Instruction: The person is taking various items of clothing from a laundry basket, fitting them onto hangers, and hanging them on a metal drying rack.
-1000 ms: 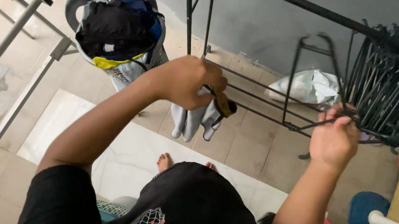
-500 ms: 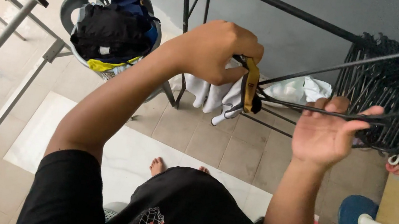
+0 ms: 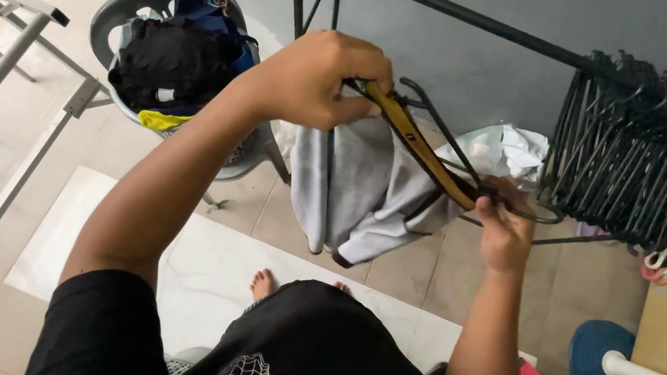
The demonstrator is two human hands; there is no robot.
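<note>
Head view, looking down: the left hand (image 3: pixel 315 78) is closed in a fist on the yellow-trimmed waistband (image 3: pixel 420 149) of a grey garment (image 3: pixel 368 193), gripping one end of the band. The right hand (image 3: pixel 503 232), at 4 o'clock from the left hand, is curled shut on the other end of the same band together with a black wire hanger (image 3: pixel 454 158). The band runs taut between both hands, sloping down from 10 o'clock to 4 o'clock. The hanger's wire lies along and just above the band. The grey fabric hangs below the band, with its lower edge clear of the tiled floor (image 3: pixel 392 268).

Behind the hands stands a black metal drying rack (image 3: pixel 434 3). A dense row of empty black hangers (image 3: pixel 649 166) hangs from its rail at 2 o'clock from the right hand. A grey plastic basket (image 3: pixel 126 3) holding dark and blue clothes (image 3: pixel 176 55) sits at 9 o'clock from the left hand. A crumpled white cloth (image 3: pixel 508 153) lies behind the rack. At 5 o'clock from the right hand, a blue round base with a white handle (image 3: pixel 605 363) rests on the floor.
</note>
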